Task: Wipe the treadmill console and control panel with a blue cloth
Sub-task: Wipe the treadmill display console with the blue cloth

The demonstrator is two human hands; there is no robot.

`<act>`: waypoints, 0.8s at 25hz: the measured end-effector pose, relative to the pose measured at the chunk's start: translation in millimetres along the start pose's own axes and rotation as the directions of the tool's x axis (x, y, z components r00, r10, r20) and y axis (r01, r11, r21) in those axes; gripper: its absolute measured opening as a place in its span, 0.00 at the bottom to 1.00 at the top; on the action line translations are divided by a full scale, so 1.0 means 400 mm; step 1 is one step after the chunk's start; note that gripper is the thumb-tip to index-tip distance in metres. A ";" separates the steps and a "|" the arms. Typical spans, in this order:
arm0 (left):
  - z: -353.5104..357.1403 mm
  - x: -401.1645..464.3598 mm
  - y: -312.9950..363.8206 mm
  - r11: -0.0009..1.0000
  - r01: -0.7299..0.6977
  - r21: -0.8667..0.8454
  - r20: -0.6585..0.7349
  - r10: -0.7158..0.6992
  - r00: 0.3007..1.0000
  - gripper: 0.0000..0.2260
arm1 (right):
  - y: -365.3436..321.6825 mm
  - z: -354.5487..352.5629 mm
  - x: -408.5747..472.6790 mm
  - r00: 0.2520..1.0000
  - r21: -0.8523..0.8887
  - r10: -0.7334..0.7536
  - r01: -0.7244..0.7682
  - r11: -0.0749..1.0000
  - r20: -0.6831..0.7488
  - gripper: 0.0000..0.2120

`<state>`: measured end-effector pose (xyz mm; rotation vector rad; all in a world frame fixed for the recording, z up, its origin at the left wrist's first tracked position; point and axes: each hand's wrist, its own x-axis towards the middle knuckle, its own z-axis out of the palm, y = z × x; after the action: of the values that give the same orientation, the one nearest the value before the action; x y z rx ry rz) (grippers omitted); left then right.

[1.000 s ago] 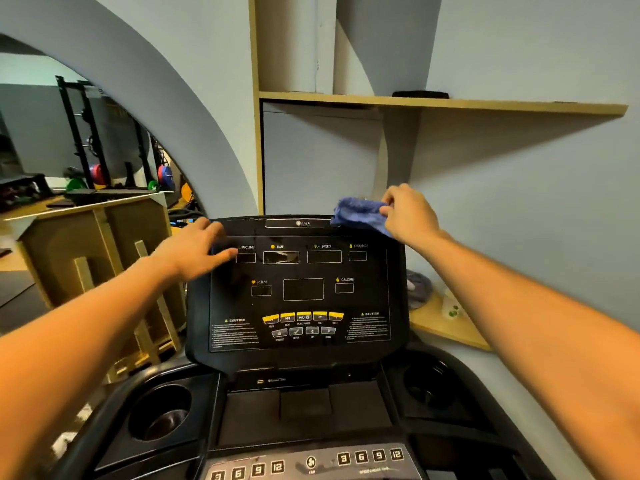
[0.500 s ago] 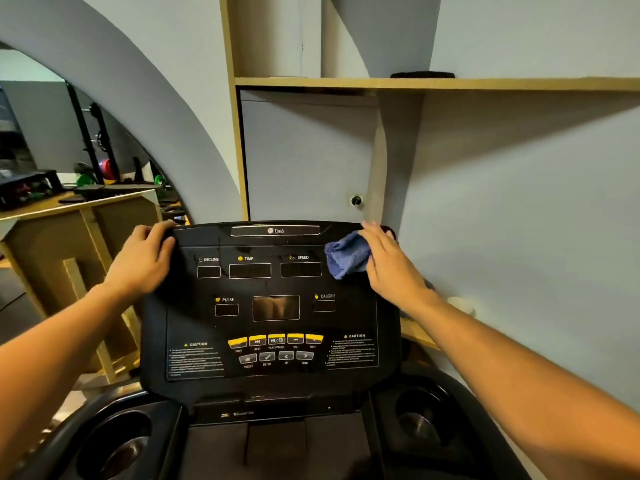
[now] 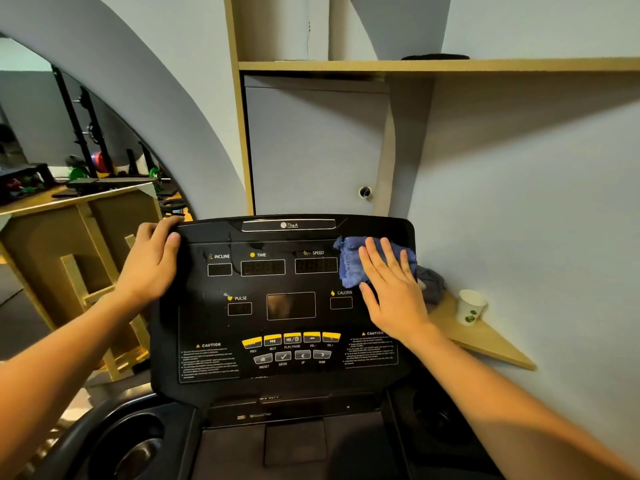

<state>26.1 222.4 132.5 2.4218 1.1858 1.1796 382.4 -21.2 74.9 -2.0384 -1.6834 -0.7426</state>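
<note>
The black treadmill console fills the middle of the view, with display windows and a row of yellow buttons on its panel. A crumpled blue cloth lies against the panel's upper right corner. My right hand lies flat on the cloth with fingers spread, pressing it to the panel. My left hand grips the console's upper left edge, thumb over the rim.
A white paper cup stands on a small wooden corner shelf right of the console, beside a grey cloth. Cup holders flank the lower deck. A wooden frame stands at the left, a wall shelf overhead.
My right hand has flattened on the cloth and carried it from the top edge down onto the panel's upper right corner. My left hand shifted from the panel face to gripping the left edge.
</note>
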 end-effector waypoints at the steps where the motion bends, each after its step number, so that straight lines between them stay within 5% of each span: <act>1: 0.000 -0.003 0.002 1.000 -0.001 -0.009 -0.003 0.001 1.000 0.23 | 0.000 0.007 -0.010 1.000 -0.010 0.005 -0.005 1.000 0.005 0.30; 5: 0.002 -0.021 0.003 0.998 -0.001 -0.070 0.005 0.001 1.000 0.19 | -0.018 0.040 -0.085 1.000 0.009 0.027 -0.027 1.000 0.004 0.28; 11: 0.013 -0.077 -0.025 0.992 -0.001 -0.128 0.023 0.004 1.000 0.26 | -0.059 0.101 -0.259 0.999 0.045 0.037 -0.038 0.998 0.035 0.26; 17: 0.045 -0.154 -0.051 0.969 -0.030 -0.246 0.009 0.034 0.999 0.30 | -0.060 0.173 -0.374 0.990 -0.113 -0.044 0.059 0.992 0.132 0.26; 20: 0.063 -0.205 -0.053 0.966 0.034 -0.256 0.017 -0.031 0.999 0.30 | -0.046 0.200 -0.403 0.982 -0.164 -0.099 0.125 0.978 0.158 0.47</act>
<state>2.9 180.1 58.6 2.2069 0.9951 1.2219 354.3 -93.2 -88.5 -2.1791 -1.8905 -0.8177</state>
